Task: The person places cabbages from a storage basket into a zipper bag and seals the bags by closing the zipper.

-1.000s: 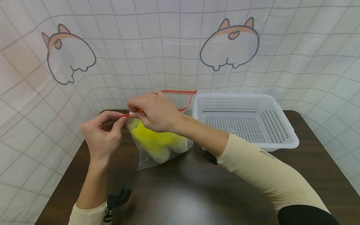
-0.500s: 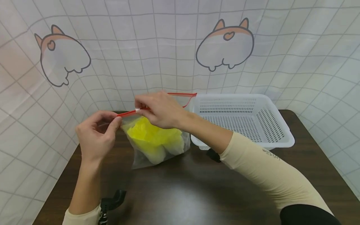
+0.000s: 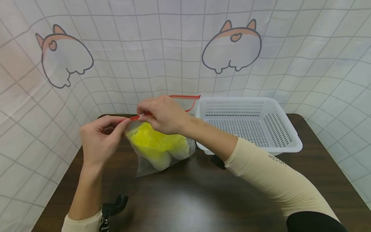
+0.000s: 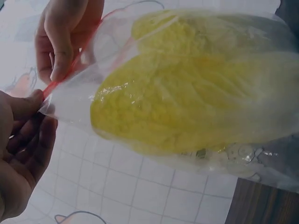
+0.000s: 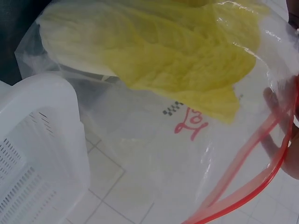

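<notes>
A clear zip bag (image 3: 146, 166) with a red zip stands on the table, holding yellow-and-white napa cabbage leaves (image 3: 156, 145). At the bag's left top corner, my left hand (image 3: 99, 140) pinches the end of the red zip between thumb and forefinger. A short stretch to the right, my right hand (image 3: 163, 116) pinches the zip at a small white slider (image 3: 141, 115). Its palm side is hidden in the head view. The right wrist view shows the red zip (image 5: 252, 189) parted into two strips, so the bag's mouth gapes on that side.
Right of the bag stands a white perforated plastic basket (image 3: 294, 146), close beside it. Both are on a dark wooden table (image 3: 179, 199). A white checked cloth (image 3: 179, 48) with cartoon animals hangs behind and at the sides.
My right hand first slid right along the zip, widening the gap between the hands. Since then the gap has narrowed a little. The head view has shifted slightly.
</notes>
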The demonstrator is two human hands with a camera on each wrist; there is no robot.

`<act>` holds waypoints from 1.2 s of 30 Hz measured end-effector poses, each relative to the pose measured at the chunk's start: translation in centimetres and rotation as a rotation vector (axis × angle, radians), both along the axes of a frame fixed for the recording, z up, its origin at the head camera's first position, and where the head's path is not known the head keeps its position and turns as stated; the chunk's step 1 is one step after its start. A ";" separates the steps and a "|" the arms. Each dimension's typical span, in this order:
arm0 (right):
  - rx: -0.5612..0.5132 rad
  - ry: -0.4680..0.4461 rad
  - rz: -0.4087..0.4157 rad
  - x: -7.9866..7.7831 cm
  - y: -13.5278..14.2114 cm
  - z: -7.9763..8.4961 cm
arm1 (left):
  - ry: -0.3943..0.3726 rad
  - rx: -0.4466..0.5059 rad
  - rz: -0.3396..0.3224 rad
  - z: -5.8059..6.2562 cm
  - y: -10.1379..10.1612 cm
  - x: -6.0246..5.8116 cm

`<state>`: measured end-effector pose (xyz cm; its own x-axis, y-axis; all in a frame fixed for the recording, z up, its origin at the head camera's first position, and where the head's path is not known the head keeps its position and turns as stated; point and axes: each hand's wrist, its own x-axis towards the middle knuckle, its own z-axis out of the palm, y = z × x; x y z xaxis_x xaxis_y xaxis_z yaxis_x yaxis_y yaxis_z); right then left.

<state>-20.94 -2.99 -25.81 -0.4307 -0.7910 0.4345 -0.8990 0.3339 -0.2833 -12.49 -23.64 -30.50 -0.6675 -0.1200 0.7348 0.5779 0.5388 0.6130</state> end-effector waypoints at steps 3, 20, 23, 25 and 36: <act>0.016 0.015 -0.008 0.0 0.0 0.0 | 0.041 -0.005 0.042 -0.2 0.0 0.0; 0.055 -0.131 -0.088 -2.9 5.5 -0.8 | 0.056 0.084 0.136 -0.1 -1.5 1.4; 0.056 -0.117 -0.059 -3.0 5.7 -0.9 | 0.047 0.075 0.139 -0.3 -1.7 1.2; 0.064 -0.101 -0.046 -3.2 5.9 -1.0 | 0.030 0.065 0.163 -0.6 -2.0 1.1; 0.031 -0.225 -0.123 -4.7 10.9 -1.6 | -0.020 0.106 0.278 -0.8 -3.8 1.7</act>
<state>-25.67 7.93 -27.44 -0.6079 -0.7378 0.2935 -0.7664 0.4487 -0.4596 -10.79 -27.46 -31.26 -0.6125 -0.3759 0.6954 0.4040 0.6073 0.6841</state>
